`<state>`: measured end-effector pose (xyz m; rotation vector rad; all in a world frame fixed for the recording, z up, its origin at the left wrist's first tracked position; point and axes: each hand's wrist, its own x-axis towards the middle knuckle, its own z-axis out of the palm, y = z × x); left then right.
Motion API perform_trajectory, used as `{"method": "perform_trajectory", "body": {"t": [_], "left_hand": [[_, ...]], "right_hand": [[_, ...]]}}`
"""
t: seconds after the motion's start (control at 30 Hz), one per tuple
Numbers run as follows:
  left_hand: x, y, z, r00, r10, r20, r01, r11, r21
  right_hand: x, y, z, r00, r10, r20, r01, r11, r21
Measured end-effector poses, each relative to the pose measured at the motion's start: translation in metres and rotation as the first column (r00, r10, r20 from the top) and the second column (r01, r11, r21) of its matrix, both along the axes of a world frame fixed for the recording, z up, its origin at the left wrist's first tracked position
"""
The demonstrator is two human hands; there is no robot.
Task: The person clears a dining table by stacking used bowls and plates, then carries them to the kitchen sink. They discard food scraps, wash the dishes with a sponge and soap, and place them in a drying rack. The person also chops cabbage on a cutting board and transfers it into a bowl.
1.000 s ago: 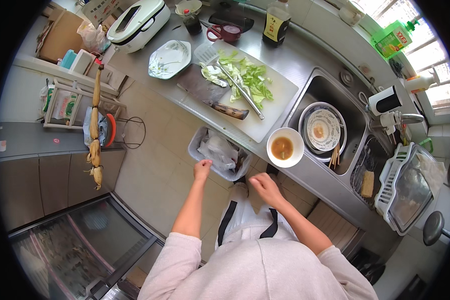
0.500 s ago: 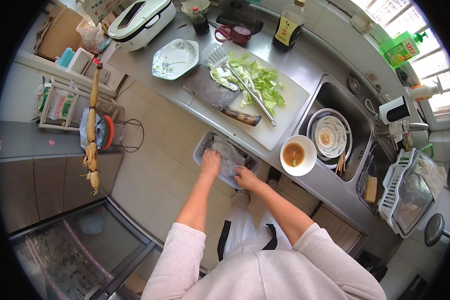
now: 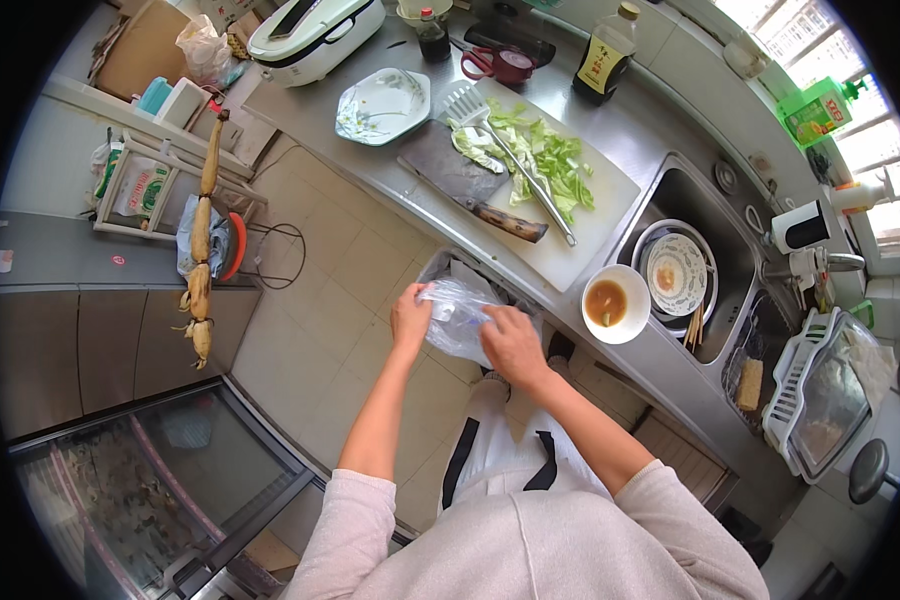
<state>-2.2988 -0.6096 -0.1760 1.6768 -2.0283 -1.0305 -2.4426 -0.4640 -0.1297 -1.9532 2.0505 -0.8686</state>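
A thin clear plastic bag [image 3: 458, 318] is stretched between my two hands, above a grey bin [image 3: 435, 265] by the counter's front edge. Its left edge is gripped by the closed fingers of my left hand [image 3: 411, 317]. My right hand [image 3: 513, 345] pinches the bag's right side, knuckles up. The bag hides most of the bin. On the counter beyond, a white cutting board [image 3: 602, 205] carries chopped green leaves [image 3: 558, 165], a slotted turner [image 3: 530, 185] and a cleaver [image 3: 450, 165] with a wooden handle.
A white bowl of brown liquid [image 3: 610, 303] stands at the counter's front edge beside the sink [image 3: 660, 190], which holds stacked dishes. An octagonal plate [image 3: 382, 106], red-handled scissors [image 3: 480, 64] and a dark sauce bottle [image 3: 604, 60] stand farther back. A glass-topped freezer [image 3: 160, 480] is at left.
Both hands have lifted the plastic bag up out of the bin and spread it. The right hand rose and now grips it from above. The whole view shifted slightly.
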Motion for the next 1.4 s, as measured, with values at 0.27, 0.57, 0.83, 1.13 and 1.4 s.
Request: {"method": "perform_trajectory", "body": {"t": [0.27, 0.57, 0.83, 1.13, 1.4], "left_hand": [[0.009, -0.002, -0.018, 0.985, -0.11, -0.131, 0.141, 0.953, 0.266], [0.001, 0.008, -0.028, 0.96, -0.046, -0.277, 0.147, 0.924, 0.354], [-0.007, 0.013, -0.026, 0.966, 0.055, -0.253, 0.064, 0.897, 0.437], [-0.005, 0.016, -0.014, 0.949, 0.13, -0.289, 0.015, 0.893, 0.45], [-0.011, 0.014, -0.007, 0.977, 0.035, -0.209, 0.045, 0.931, 0.363]], "right_hand": [[-0.007, 0.001, -0.052, 0.956, 0.173, -0.236, -0.019, 0.841, 0.541], [-0.022, 0.081, -0.022, 0.023, -0.586, 0.81, 0.219, 0.793, 0.568], [-0.096, 0.112, -0.022, -0.529, -0.192, 0.827, 0.476, 0.74, 0.476], [-0.085, 0.104, 0.007, -0.304, -0.414, 0.858, 0.312, 0.808, 0.5], [-0.032, 0.071, 0.005, -0.204, -0.443, 0.873, -0.086, 0.896, 0.435]]}}
